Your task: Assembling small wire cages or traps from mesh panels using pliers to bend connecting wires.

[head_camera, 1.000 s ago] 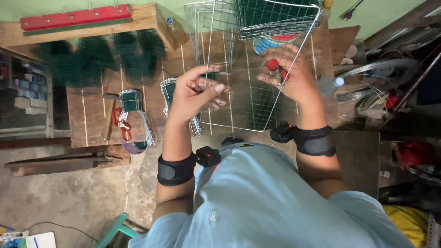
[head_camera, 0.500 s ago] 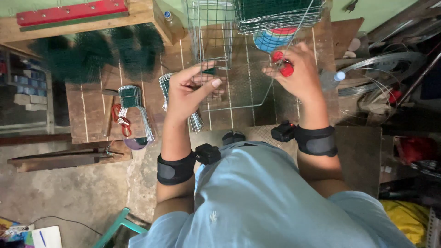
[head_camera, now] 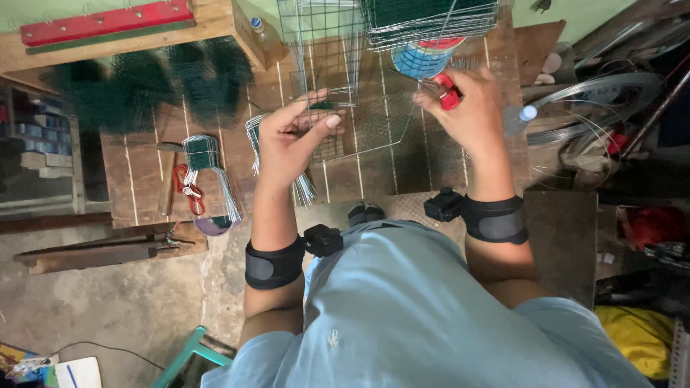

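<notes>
Hands are now seen raised further up the wire mesh panel (head_camera: 338,86) than a second ago, when both were held lower and nearer the body; the right hand (head_camera: 467,108) has been carried up toward the panel's right edge, and the red-handled tool (head_camera: 447,92) has been brought with it. From that shift it may be judged that work on the mesh has been moved to a new spot along the wire.

The left hand (head_camera: 291,140) is laid against the lower left part of the panel, its fingers (head_camera: 316,123) curled and pressed close, a strand of the grid pinched between thumb and forefinger. The right hand is closed around the red-handled tool, fingers wrapped tight; the tool's tip is hidden, so whether wire is gripped by it cannot be told.

The panel itself is held upright over the wooden workbench (head_camera: 144,179), just below a stack of green mesh (head_camera: 431,18). Left of the panel, a bundle of cut wires (head_camera: 208,169) is seen lying on the bench, with red-handled pliers (head_camera: 185,188) beside it. Black wrist straps (head_camera: 277,262) are worn on both forearms.
</notes>
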